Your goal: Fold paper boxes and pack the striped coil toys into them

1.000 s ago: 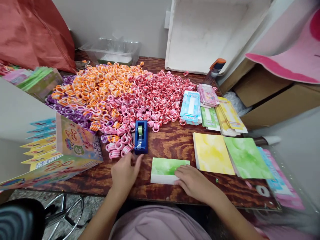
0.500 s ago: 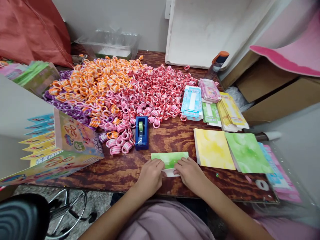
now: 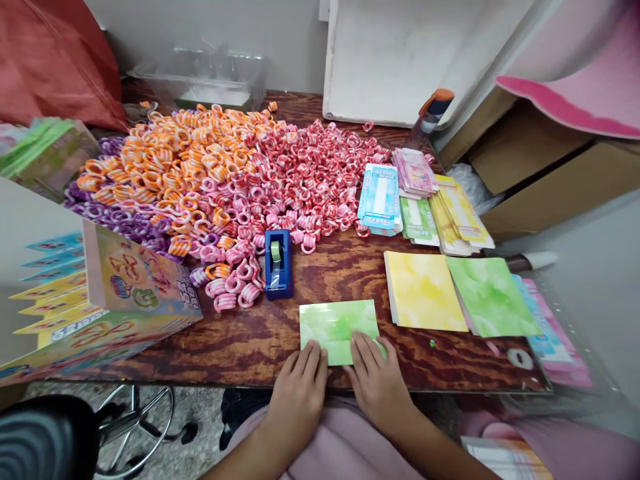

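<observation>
A green card [image 3: 337, 320] with a pale cloudy pattern lies flat on the wooden table in front of me. The outstretched fingers of my left hand [image 3: 300, 383] rest on its near left corner. On its near right part lie the fingers of my right hand [image 3: 376, 377], slightly spread. Neither hand grips anything. Just beyond the card stands a blue tape dispenser [image 3: 279, 283] with a roll of tape in it. To the right are a yellow card stack [image 3: 425, 290] and a green card stack [image 3: 493, 297], side by side.
Coiled striped rings [image 3: 240, 167] in orange, red, pink and purple form a big heap. At left stands a printed display box [image 3: 143, 277]. Blue printed cards [image 3: 380, 197] and other packs lie at right, before a bottle [image 3: 431, 119]. A stool [image 3: 47, 433] is below left.
The near part of the green card, raised with its white underside showing, now lies flat. Both hands have drawn back towards me, and their fingers have straightened onto it.
</observation>
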Available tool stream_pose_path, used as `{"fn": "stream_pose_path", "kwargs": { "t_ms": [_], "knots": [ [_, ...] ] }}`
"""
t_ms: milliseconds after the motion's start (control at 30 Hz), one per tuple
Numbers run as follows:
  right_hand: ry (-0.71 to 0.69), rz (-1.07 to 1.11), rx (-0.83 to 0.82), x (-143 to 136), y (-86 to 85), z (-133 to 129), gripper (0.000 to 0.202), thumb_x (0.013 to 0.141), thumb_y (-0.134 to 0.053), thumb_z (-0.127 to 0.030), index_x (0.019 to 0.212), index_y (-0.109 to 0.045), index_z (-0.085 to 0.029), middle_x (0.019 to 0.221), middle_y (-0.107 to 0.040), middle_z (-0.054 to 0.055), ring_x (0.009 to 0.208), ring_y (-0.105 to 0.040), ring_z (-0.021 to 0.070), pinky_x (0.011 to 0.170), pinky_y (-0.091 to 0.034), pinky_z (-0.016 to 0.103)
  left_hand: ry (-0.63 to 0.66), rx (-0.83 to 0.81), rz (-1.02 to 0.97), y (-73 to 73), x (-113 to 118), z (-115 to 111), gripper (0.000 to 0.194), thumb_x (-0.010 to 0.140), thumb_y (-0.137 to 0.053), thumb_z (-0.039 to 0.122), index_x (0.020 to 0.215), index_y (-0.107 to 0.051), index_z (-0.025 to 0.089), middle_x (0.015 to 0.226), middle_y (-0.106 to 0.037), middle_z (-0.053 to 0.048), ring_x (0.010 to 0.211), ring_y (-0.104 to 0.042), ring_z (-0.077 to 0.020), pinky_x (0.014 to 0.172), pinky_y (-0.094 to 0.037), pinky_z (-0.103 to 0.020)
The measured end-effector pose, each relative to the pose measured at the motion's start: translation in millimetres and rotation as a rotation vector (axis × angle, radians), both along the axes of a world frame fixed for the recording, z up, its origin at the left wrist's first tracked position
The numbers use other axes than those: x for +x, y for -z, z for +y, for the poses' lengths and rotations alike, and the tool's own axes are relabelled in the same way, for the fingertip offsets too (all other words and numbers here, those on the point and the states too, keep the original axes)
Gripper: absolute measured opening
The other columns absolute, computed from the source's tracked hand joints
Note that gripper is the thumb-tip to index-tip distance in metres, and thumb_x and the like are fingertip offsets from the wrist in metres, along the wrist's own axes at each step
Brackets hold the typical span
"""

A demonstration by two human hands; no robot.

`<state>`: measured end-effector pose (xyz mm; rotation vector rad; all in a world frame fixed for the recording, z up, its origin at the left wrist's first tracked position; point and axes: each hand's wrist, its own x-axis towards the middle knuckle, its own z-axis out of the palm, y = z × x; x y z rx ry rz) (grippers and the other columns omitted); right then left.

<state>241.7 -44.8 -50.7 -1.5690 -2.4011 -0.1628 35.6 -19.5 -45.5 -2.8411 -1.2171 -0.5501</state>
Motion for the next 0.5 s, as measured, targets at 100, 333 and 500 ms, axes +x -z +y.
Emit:
{"fn": "stream_pose_path", "kwargs": {
  "t_ms": [100, 333, 500],
  "knots": [
    [-0.003, -0.018, -0.036, -1, 0.0, -11, 0.043, 0.106, -0.041, -0.023, 0.136, -0.059, 0.002, 0.144, -0.063, 0.026, 0.138, -0.049, 0.0339, 0.112, -0.033, 0.051, 0.001, 0.027, 0.02, 2.6, -3, -6, 0.033, 0.105, -0.042, 0.013, 0.127, -0.066, 0.004, 0.127, -0.074, -0.02, 0.119, -0.069, -0.0311, 0.101, -0.05, -0.042],
    [-0.055, -0.028, -0.16, 11, -7.7, -9, 0.049, 0.104, -0.045, -0.022, 0.147, -0.051, 0.002, 0.157, -0.052, 0.025, 0.151, -0.037, 0.0359, 0.117, -0.038, 0.053, 0.032, -0.073, -0.004, -5.8, -4, 11, 0.025, 0.104, -0.049, 0.016, 0.117, -0.069, 0.008, 0.116, -0.077, -0.018, 0.105, -0.074, -0.032, 0.086, -0.058, -0.042],
    [-0.074, 0.07, -0.179, 25, -28.9, 11, 0.034, 0.102, -0.044, -0.008, 0.127, -0.067, -0.011, 0.137, -0.064, 0.019, 0.124, -0.056, 0.0286, 0.098, -0.053, 0.039, 0.11, -0.133, 0.006, -22.8, -7, 38, 0.016, 0.095, -0.058, 0.007, 0.1, -0.07, 0.017, 0.091, -0.075, -0.005, 0.078, -0.07, -0.0228, 0.068, -0.057, -0.034]
  ]
}}
